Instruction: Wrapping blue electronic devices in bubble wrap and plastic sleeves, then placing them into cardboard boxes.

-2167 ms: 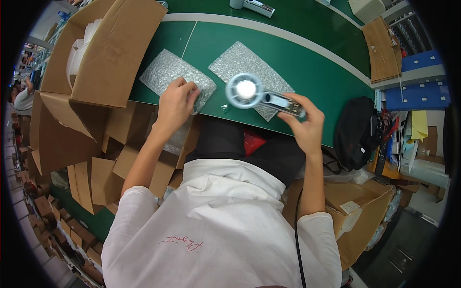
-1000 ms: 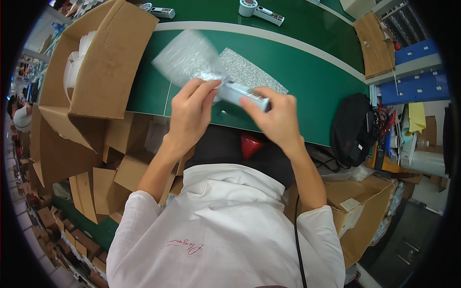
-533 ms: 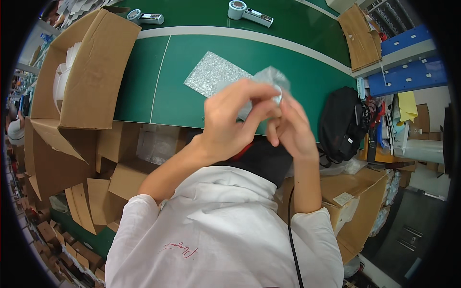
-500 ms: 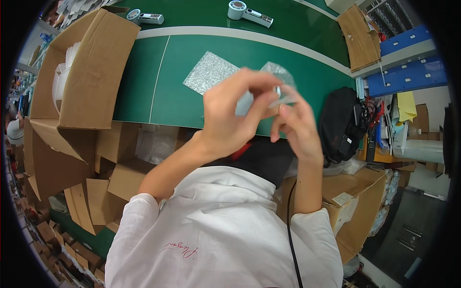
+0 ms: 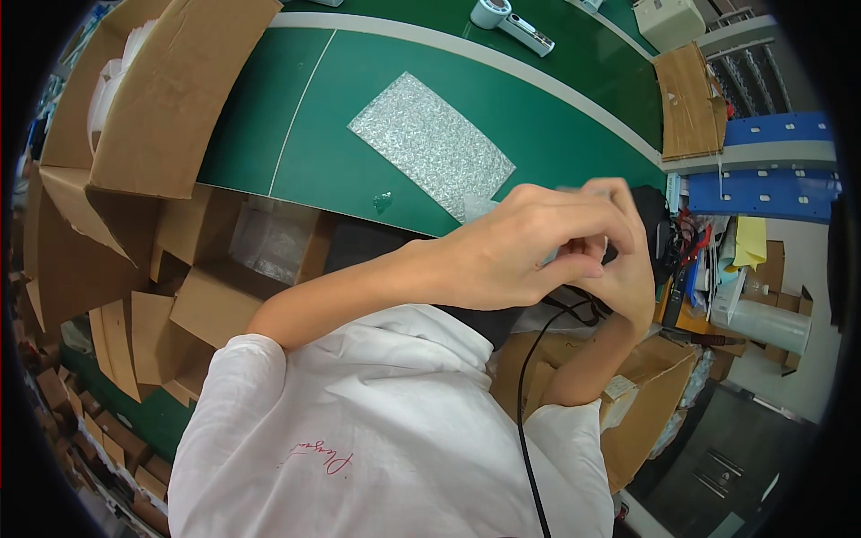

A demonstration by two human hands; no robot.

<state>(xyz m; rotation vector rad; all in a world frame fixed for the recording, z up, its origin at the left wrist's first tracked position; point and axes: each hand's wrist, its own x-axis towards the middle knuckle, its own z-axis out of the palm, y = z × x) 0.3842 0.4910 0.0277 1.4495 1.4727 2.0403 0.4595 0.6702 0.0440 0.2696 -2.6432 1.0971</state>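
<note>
My left hand (image 5: 529,247) and my right hand (image 5: 628,269) are close together at the table's near right edge, fingers bent and pinched. A piece of clear plastic (image 5: 567,189) shows only as a sliver above the fingers; the rest is hidden behind my left hand. Left of the hands, a silvery sheet of bubble wrap (image 5: 432,143) lies slanted on the green table (image 5: 332,125). Its near corner runs close to my left wrist. A small scrap of clear film (image 5: 383,202) rests near the table's front edge.
Beyond a pale strip lies a white handheld fan (image 5: 513,25). A tall cardboard box (image 5: 179,99) stands at the left, with open boxes (image 5: 224,300) below it. Behind my right hand is a black bag (image 5: 650,211). A black cable (image 5: 523,421) hangs over my shirt.
Both hands have shifted right and slightly nearer, with the left now largely covering the clear plastic. More of the bubble wrap is uncovered. The view has shifted too.
</note>
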